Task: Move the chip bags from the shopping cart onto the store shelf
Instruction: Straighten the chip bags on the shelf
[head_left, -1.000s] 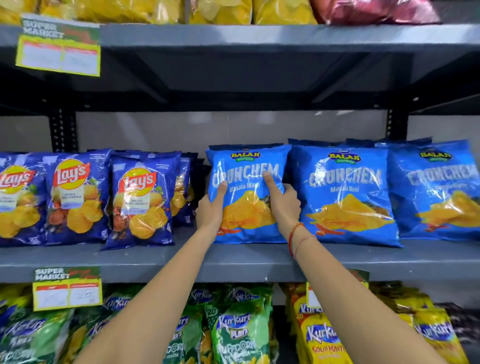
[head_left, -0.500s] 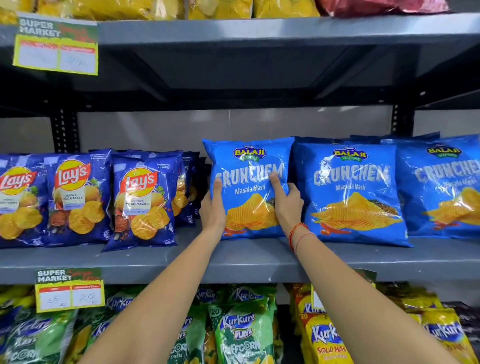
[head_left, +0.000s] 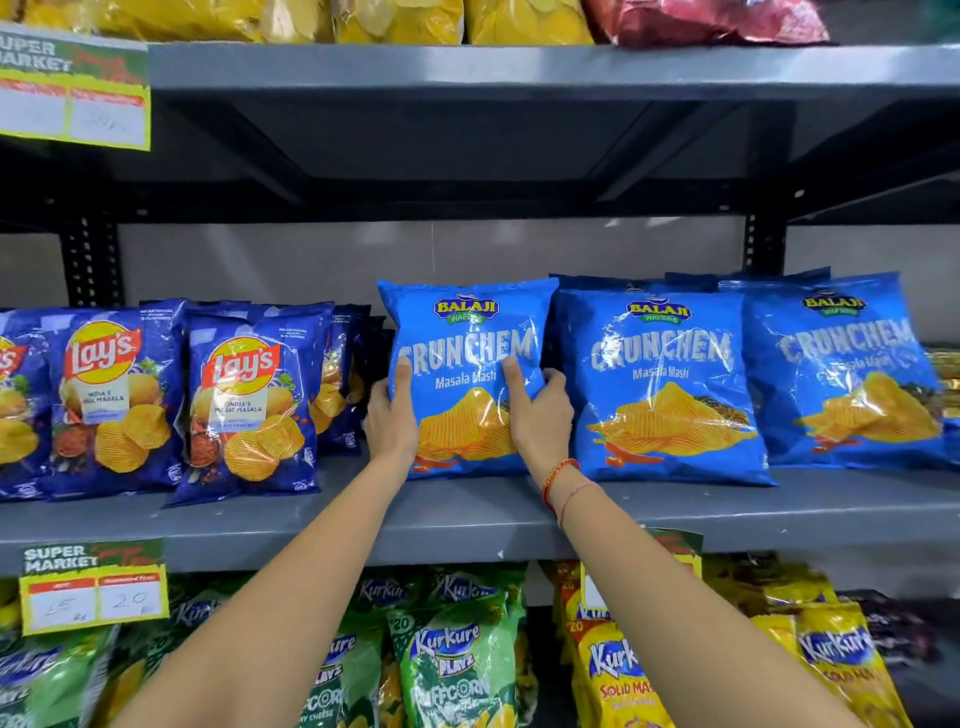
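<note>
Nearest the viewer, below the grey middle shelf (head_left: 467, 525), Kurkure bags (head_left: 452, 670); upon that shelf, left hand (head_left: 392, 421) and right hand (head_left: 540, 415) clamped on the upright Crunchem bag (head_left: 467, 332), left of two matching Crunchem bags (head_left: 670, 384): placement step, release and return to cart likely next.

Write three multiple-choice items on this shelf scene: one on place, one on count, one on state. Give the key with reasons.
1. The held Crunchem bag stands:
A. right of the Lay's bags
B. on the top shelf
C. among the Kurkure bags

2. Crunchem fronts facing out on the middle shelf:
A. one
B. three
C. six

3. The hands:
A. hang free
B. both grip the bag
C. only one touches

Key: A, Lay's sit leftward; B, three fronts show; B, left hand and right hand clasp its sides.
</note>
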